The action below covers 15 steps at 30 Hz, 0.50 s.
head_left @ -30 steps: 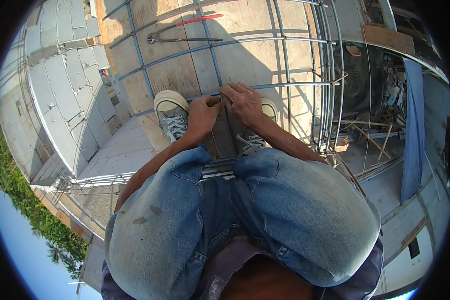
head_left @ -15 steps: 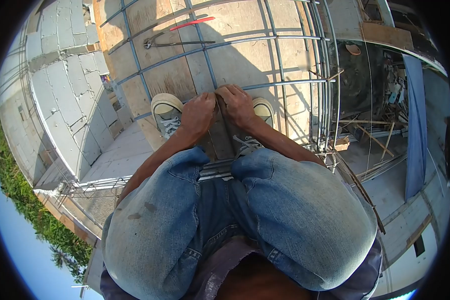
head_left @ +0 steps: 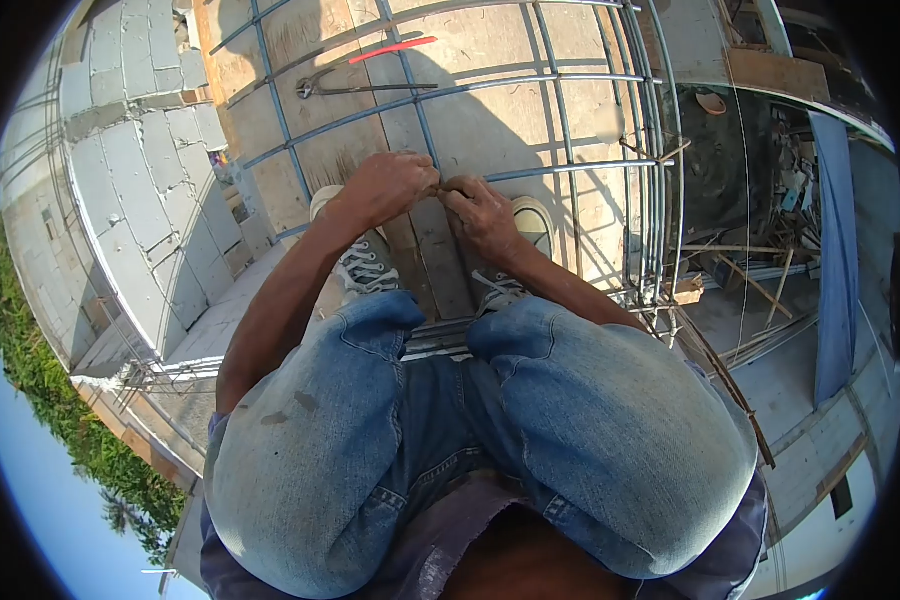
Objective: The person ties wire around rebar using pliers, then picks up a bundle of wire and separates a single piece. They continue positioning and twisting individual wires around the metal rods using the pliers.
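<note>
My left hand (head_left: 385, 188) is closed, its fingertips at a crossing of the steel rebar grid (head_left: 415, 100). Close beside it, my right hand (head_left: 482, 215) pinches at the same crossing, fingers bent and pressed together. Whatever lies between the fingers is too small and hidden to make out. Beyond my hands, a pair of pincers (head_left: 305, 88) with one red handle (head_left: 395, 49) and one dark handle lies on the boards among the bars.
Plywood boards (head_left: 490, 120) lie under the grid, with my shoes (head_left: 533, 222) on them. Several long bars (head_left: 655, 180) run along the right side, beside a drop to a lower floor. A grey block wall (head_left: 140, 180) stands on the left. A blue cloth (head_left: 835, 250) hangs at right.
My left hand has turned, its elbow swinging outward to the left. My right hand has shifted slightly down and right, fingers now more visible. The pincers stay on the boards.
</note>
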Each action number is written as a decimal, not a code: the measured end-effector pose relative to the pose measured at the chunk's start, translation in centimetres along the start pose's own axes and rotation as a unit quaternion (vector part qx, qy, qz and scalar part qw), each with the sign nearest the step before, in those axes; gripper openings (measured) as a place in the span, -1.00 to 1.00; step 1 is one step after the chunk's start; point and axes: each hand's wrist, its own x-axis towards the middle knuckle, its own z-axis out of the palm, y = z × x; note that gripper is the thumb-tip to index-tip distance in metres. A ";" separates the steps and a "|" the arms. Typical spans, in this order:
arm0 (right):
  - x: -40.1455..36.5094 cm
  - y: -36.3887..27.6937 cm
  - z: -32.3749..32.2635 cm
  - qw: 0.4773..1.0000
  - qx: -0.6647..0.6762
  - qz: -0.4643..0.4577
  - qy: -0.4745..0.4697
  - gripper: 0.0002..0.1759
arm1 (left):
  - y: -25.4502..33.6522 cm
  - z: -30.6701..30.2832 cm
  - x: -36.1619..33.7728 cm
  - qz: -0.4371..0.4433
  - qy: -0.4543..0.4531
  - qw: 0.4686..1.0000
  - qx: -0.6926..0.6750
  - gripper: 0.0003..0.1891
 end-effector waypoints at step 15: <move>4.6 1.2 -3.6 0.905 -0.195 -0.303 -0.226 -0.88 | -2.4 -1.3 5.8 0.030 -0.240 0.967 -0.078 -0.86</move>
